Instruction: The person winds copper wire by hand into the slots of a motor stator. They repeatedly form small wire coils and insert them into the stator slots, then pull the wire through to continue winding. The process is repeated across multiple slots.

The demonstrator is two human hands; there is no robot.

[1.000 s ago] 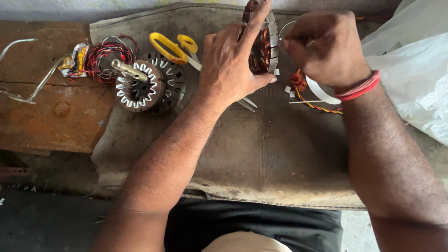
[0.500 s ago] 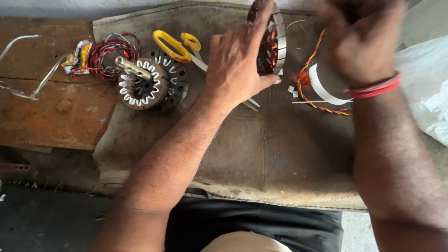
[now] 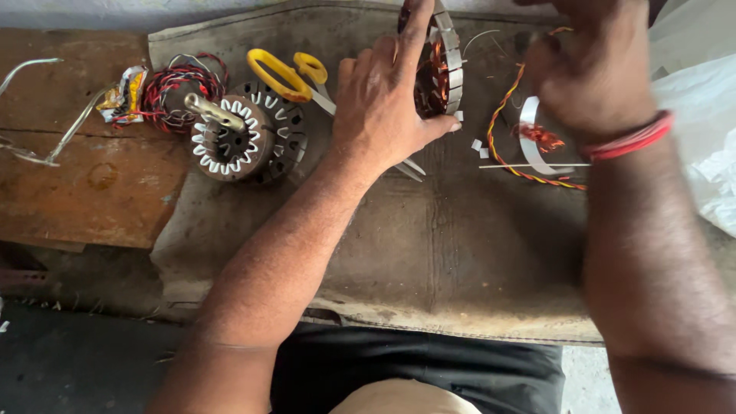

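My left hand (image 3: pixel 381 100) grips a round motor stator (image 3: pixel 438 65) with copper windings, holding it on edge on the brown mat (image 3: pixel 429 245). To its right, my right hand (image 3: pixel 594 69) is closed and raised near the top edge; what it pinches is hard to make out. A twisted red and yellow wire (image 3: pixel 506 130) and a white strip (image 3: pixel 530 138) hang just below that hand. Small white paper bits (image 3: pixel 479 146) lie on the mat beside the stator.
Yellow-handled scissors (image 3: pixel 287 73) lie left of my left hand. A second stator with white slot liners and a shaft (image 3: pixel 234 138) sits at the left, next to a coil of red and black wire (image 3: pixel 172 88). A white plastic bag (image 3: pixel 701 115) is at the right. A rusty plate (image 3: pixel 77 184) lies far left.
My right hand has lifted up and away from the stator, drawing the twisted wire with it. My left hand still holds the stator in place.
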